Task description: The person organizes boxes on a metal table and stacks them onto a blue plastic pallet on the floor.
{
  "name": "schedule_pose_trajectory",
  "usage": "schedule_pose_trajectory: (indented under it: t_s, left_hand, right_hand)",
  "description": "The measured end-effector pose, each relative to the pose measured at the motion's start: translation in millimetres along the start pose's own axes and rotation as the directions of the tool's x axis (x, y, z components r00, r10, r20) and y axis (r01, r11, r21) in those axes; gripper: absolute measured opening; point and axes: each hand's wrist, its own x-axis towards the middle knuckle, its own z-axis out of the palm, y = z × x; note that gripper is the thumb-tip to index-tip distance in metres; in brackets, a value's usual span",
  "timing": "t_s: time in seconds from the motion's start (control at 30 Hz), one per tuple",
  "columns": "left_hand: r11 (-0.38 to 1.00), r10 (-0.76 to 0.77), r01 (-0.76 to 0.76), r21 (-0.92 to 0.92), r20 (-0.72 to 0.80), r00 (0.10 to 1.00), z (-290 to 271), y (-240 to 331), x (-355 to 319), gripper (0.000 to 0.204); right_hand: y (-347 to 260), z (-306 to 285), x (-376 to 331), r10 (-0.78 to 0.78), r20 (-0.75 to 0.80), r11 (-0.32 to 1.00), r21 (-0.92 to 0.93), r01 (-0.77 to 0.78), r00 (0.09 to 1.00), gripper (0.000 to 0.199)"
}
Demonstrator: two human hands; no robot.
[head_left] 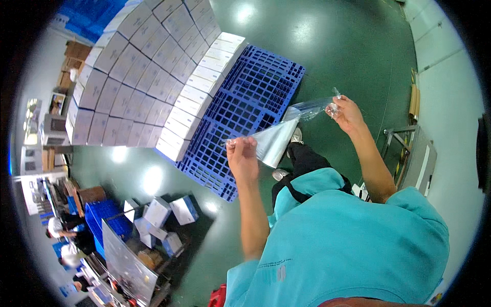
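Note:
A sheet of clear plastic film (309,109) stretches between my two hands in front of my body. My left hand (242,153) pinches one bunched end of it, over the near side of the blue pallet. Further right and farther out, my right hand (348,113) grips the other crumpled end. Below the film is a denser, whitish part (277,146), long and smooth, above my shoes; whether it is a roll or folded film I cannot tell. Beyond my left hand, white boxes (138,77) are stacked high on the blue plastic pallet (250,92), with a lower row along their front.
At the lower left stands a cart (130,263) beside loose white-and-blue boxes (157,211) and a blue crate (107,220). People (69,230) are near benches at far left. A metal frame (404,153) leans by the right wall. Green floor (353,46) surrounds the pallet.

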Motion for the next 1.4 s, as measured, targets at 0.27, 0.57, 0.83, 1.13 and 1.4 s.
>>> schedule_pose_trajectory:
  t_s: [0.27, 0.57, 0.83, 1.13, 1.4]
  left_hand:
    - [0.993, -0.046, 0.056, 0.103, -0.089, 0.995, -20, 38, 11, 0.010]
    - [0.868, 0.050, 0.111, 0.484, -0.307, 0.950, -39, 91, 62, 0.008]
    - [0.775, 0.320, 0.077, 0.627, -0.494, 0.808, -95, 121, -53, 0.023]
    - [0.101, -0.091, 0.989, 0.109, -0.989, 0.119, -122, -96, -350, 0.017]
    - [0.006, -0.093, 0.959, 0.284, -0.954, 0.284, -120, -69, -318, 0.022]
  right_hand:
    - [15, 50, 32, 0.032, 0.099, 0.999, -0.001, -0.032, 0.995, 0.013]
    - [20, 147, 142, 0.208, 0.273, 0.844, -0.535, -0.031, 0.939, 0.015]
    - [76, 268, 304, 0.389, 0.304, 0.851, -0.479, -0.214, 0.870, 0.010]
    - [191, 346, 431, 0.453, 0.309, 0.865, -0.380, -0.328, 0.836, 0.014]
    - [237, 378, 431, 0.444, 0.289, 0.840, -0.464, -0.282, 0.848, 0.011]
